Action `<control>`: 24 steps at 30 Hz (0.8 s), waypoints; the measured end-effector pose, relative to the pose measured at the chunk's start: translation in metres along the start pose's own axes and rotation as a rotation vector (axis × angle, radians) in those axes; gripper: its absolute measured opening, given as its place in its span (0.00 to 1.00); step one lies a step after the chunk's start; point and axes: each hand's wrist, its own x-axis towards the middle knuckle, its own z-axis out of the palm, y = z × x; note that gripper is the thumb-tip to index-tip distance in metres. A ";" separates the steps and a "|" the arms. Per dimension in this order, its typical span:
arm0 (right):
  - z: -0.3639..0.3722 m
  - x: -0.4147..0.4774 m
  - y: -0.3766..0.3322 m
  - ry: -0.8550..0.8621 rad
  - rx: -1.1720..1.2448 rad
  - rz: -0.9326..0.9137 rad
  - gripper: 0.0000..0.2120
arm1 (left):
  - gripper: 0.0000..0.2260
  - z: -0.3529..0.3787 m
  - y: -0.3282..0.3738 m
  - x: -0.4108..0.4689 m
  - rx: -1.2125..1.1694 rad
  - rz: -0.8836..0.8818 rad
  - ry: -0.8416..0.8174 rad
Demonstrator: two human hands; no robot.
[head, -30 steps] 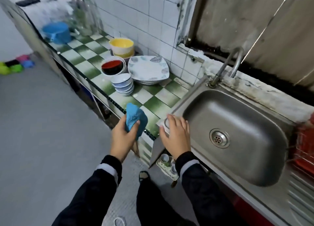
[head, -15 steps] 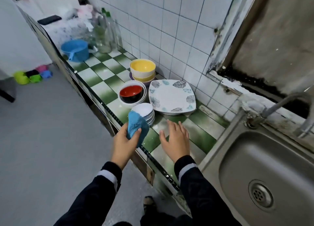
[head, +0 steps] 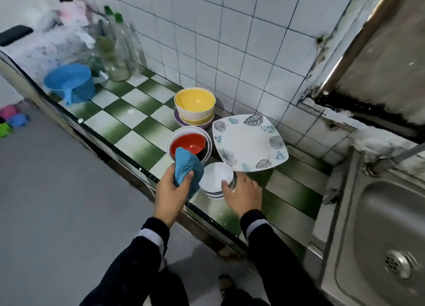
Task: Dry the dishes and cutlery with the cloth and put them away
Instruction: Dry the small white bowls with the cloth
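My left hand (head: 170,194) grips a bunched blue cloth (head: 187,169) just left of a stack of small white bowls (head: 215,178) at the counter's front edge. My right hand (head: 242,192) curls its thumb and fingers round the top bowl of that stack. Behind the cloth sits a red bowl nested in a white one (head: 188,143). A square white plate with leaf prints (head: 249,142) lies to the right of it. Yellow bowls (head: 195,105) are stacked against the tiled wall.
The green-and-white checked counter (head: 128,119) carries a blue plastic scoop (head: 70,81) and glass bottles (head: 117,50) at the far left. A steel sink (head: 388,232) with a tap lies to the right. Grey floor lies below on the left.
My view and both hands have shifted left from the sink to the dishes. My right hand went from resting flat on the counter to taking hold of the top small bowl.
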 end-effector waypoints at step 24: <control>0.025 0.043 -0.049 0.032 0.050 0.525 0.14 | 0.07 0.008 0.006 0.133 -0.046 0.079 -0.448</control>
